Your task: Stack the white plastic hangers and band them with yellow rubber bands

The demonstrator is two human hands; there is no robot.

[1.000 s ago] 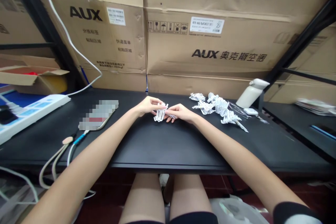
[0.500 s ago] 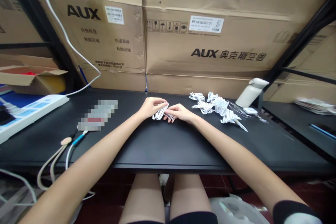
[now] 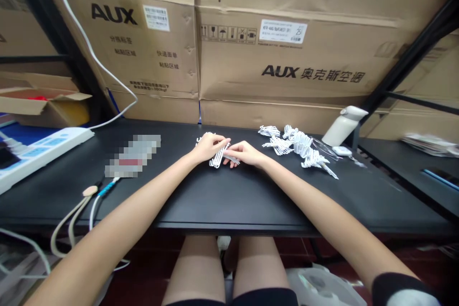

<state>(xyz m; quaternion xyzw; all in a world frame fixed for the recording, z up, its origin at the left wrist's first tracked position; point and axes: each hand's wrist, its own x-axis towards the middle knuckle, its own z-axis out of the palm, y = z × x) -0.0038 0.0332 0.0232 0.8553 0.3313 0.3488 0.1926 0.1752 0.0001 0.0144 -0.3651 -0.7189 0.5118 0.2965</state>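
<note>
Cardboard sheeting printed AUX stands upright along the far side. In front of it runs a black desk, flat and smooth. At the far left sits an open carton; nearer, also on the left, lies a white power strip. A pixelated flat object rests on the left half, a cable leading from its near end. At far right a white bottle leans towards the frame leg, with a small white case just beside its base. Left of these lies a loose heap of slender white pieces, bunched in clusters.

Both hands meet at mid-desk, towards the far side. The left hand pinches a white bundle between thumb and fingers, its lower ends projecting below the grip. The right hand, thumb against fingers, pinches pale strips just beside it; whether these belong to the bundle cannot be determined. More white bits show beyond the left hand, partly hidden.

Assessment: the bundle appears light, fairly stiff, and liable to snag or fan apart. The best hold is probably a pinch across the middle, ends kept level; material is not verifiable.
</note>
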